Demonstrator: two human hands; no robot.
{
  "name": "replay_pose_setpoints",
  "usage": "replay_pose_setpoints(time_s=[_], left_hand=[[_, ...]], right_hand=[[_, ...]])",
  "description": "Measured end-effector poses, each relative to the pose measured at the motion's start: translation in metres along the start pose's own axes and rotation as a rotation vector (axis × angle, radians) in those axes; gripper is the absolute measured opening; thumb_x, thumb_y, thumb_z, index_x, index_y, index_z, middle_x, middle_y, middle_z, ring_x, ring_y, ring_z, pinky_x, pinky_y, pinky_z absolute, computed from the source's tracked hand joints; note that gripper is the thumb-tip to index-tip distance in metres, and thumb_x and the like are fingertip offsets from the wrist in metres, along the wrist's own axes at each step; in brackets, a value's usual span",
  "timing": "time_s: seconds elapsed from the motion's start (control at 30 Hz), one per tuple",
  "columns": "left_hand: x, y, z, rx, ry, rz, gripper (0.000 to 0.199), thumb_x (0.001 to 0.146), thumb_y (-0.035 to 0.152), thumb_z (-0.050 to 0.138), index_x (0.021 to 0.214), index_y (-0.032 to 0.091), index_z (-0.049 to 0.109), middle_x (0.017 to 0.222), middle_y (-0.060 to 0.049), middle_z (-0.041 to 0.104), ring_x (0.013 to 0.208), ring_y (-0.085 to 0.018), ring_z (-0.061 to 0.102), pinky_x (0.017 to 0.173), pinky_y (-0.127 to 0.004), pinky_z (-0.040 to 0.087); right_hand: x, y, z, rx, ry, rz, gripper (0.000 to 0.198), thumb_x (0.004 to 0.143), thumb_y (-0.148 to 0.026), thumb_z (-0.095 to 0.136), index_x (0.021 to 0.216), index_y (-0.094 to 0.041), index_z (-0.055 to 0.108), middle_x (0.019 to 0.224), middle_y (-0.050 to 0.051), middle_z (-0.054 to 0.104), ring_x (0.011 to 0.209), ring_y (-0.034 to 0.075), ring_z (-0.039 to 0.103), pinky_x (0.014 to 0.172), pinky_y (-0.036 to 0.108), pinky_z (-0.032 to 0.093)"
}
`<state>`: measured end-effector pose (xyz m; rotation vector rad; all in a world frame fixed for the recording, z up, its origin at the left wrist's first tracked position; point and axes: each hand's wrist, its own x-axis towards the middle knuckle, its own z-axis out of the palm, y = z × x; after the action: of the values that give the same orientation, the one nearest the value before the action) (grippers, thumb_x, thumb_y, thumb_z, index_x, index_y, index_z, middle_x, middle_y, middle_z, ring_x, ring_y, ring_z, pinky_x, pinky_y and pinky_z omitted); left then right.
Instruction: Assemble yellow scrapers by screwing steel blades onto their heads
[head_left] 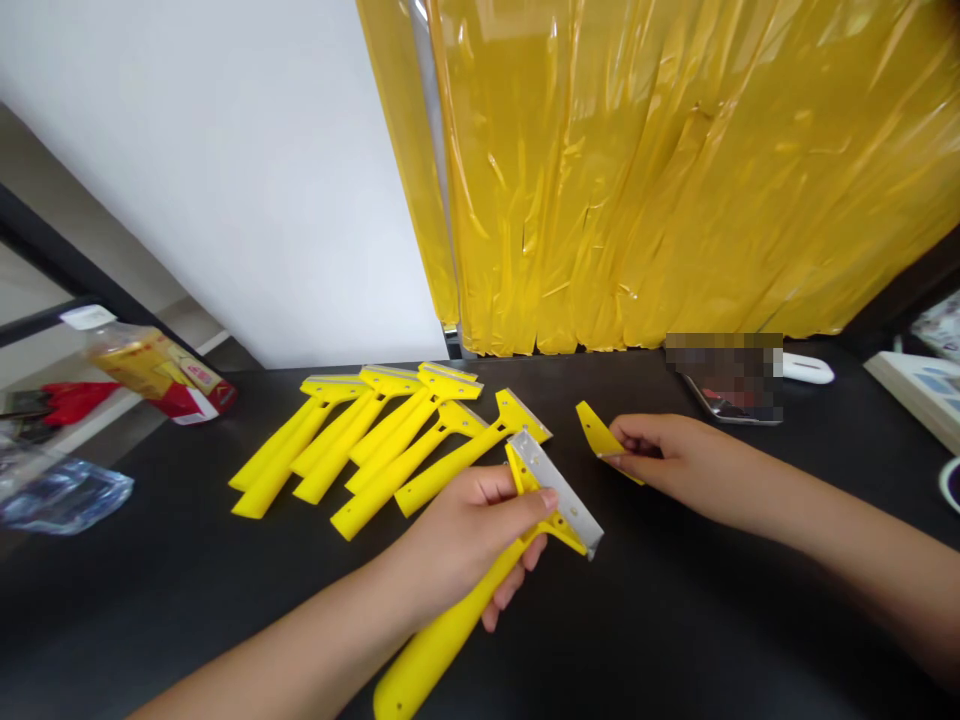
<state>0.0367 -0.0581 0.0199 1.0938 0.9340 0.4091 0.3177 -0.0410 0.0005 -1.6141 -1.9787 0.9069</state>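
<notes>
My left hand [487, 530] is closed around the neck of a yellow scraper [457, 630], thumb pressed near its metal blade plate [559, 495]. The handle slants down toward the near edge of view. To the right, my right hand [660, 450] pinches a flat yellow plastic piece [600, 432] with a small hole near its top end, held apart from the scraper. Just beyond my left hand lies another yellow scraper [457, 468] on the black table. Several more scrapers [322, 440] lie side by side left of it, heads pointing away from me, some overlapping.
A drink bottle [161, 365] with a white cap leans at the left, near crumpled clear plastic [67, 495]. A phone [724, 385], partly pixelated, rests at the back right beside a white object [808, 368]. Behind the black table [247, 610] hang yellow plastic strips [637, 180] and a white panel [247, 160].
</notes>
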Motion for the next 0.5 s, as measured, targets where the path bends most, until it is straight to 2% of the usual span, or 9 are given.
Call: replay_pose_setpoints(time_s=[0.1,0.23,0.37,0.5], left_hand=[[0.000,-0.001,0.002,0.031,0.016,-0.008,0.040,0.099,0.049,0.067,0.075,0.019,0.057,0.060,0.005,0.056,0.036,-0.008,0.049,0.030,-0.016,0.043],[-0.001,-0.002,0.005,0.027,-0.002,-0.019,0.036,0.098,0.047,0.066,0.076,0.019,0.059,0.059,0.005,0.055,0.035,-0.007,0.048,0.029,-0.016,0.042],[-0.002,-0.002,0.006,0.009,-0.056,-0.008,0.034,0.099,0.046,0.065,0.080,0.018,0.060,0.061,0.004,0.056,0.037,-0.007,0.049,0.030,-0.016,0.043],[-0.003,-0.004,0.005,0.021,-0.080,0.019,0.032,0.100,0.046,0.064,0.085,0.019,0.059,0.066,0.005,0.056,0.039,-0.007,0.050,0.031,-0.015,0.043]], right_hand=[[-0.008,-0.019,0.001,0.170,0.016,-0.055,0.034,0.102,-0.052,0.066,0.082,-0.024,0.071,0.077,0.001,0.063,0.073,0.019,0.053,0.065,0.031,0.042],[-0.020,-0.041,0.014,0.504,-0.082,-0.053,0.031,0.097,-0.056,0.075,0.097,-0.025,0.076,0.091,0.003,0.073,0.082,0.020,0.061,0.072,0.031,0.048],[-0.027,-0.050,0.027,0.585,-0.082,-0.023,0.034,0.092,-0.057,0.081,0.092,-0.024,0.072,0.081,0.001,0.068,0.073,0.017,0.056,0.065,0.028,0.045],[-0.027,-0.049,0.030,0.604,-0.109,-0.028,0.029,0.096,-0.052,0.078,0.094,-0.023,0.071,0.082,0.000,0.067,0.074,0.015,0.054,0.065,0.027,0.043]])
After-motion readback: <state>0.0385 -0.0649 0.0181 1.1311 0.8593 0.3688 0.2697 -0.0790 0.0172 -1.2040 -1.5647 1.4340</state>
